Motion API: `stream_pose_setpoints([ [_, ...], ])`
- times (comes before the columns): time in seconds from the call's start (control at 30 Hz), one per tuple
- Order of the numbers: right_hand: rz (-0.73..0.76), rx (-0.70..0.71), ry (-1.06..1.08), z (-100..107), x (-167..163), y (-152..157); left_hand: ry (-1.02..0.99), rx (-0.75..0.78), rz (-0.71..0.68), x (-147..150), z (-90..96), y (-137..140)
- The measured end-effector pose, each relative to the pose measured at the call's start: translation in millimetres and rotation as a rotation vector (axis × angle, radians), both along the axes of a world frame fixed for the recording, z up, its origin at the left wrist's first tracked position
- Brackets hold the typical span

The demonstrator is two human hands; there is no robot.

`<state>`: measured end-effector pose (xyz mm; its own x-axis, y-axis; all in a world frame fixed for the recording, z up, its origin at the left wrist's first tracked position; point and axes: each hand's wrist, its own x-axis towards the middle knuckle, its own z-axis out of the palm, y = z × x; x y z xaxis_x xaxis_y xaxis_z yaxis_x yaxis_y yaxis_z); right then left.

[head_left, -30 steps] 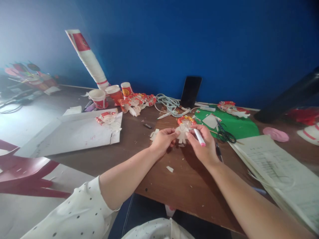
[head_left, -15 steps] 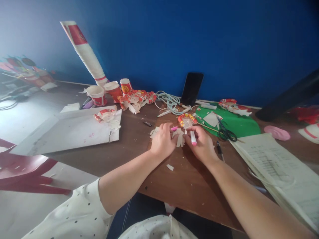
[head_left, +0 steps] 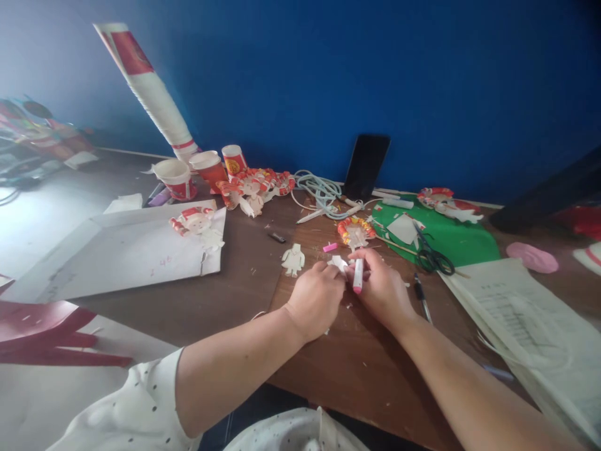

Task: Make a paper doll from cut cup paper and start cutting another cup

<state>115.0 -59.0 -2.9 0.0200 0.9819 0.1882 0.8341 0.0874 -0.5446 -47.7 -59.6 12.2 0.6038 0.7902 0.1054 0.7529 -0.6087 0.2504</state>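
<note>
My right hand (head_left: 381, 283) is closed around a white marker with a pink end (head_left: 359, 275). My left hand (head_left: 318, 299) is curled on a small white paper cutout (head_left: 337, 263), which is mostly covered by the fingers. On the table just beyond lies a pink marker cap (head_left: 330, 247). A second paper cutout, shaped like a little body (head_left: 293, 260), rests left of my hands. Behind my right hand is a paper figure with a red and yellow curled rim (head_left: 355, 232).
Scissors (head_left: 434, 260) lie partly on a green sheet (head_left: 469, 241) at right, near a black pen (head_left: 422, 297) and papers (head_left: 507, 313). A phone (head_left: 367, 166) leans on the blue wall beside a coiled cable (head_left: 319, 191). Paper cups (head_left: 174, 180) and a white board (head_left: 126, 250) are at left.
The pink cap has left my left hand and lies on the table. My left hand has moved nearer me, onto the paper cutout, uncovering the other cutout. My right hand still holds the marker.
</note>
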Motion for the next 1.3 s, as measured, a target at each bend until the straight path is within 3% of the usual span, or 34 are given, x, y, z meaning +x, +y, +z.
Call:
stream_pose_setpoints([
  [0.13,-0.032,0.111,-0.091,5.4,0.2,-1.1,0.093,-0.010,-0.042,1.0,1.9,-3.9],
  [0.27,0.015,0.322,0.032,11.4,-0.5,0.4,0.132,0.009,-0.059,2.7,2.5,-8.7],
  [0.43,0.092,0.388,0.136,12.9,0.4,1.5,0.103,0.030,-0.060,2.9,2.5,-11.7],
  [0.57,0.104,0.342,0.159,11.3,-0.3,1.0,0.116,0.048,-0.065,2.9,1.7,-12.5],
  [0.73,-0.014,0.211,0.162,11.1,-2.7,-0.9,0.133,0.059,-0.069,4.0,1.1,-12.0],
  [1.3,0.005,0.274,0.033,7.0,0.0,5.7,0.200,0.005,-0.080,6.4,6.3,-12.0],
])
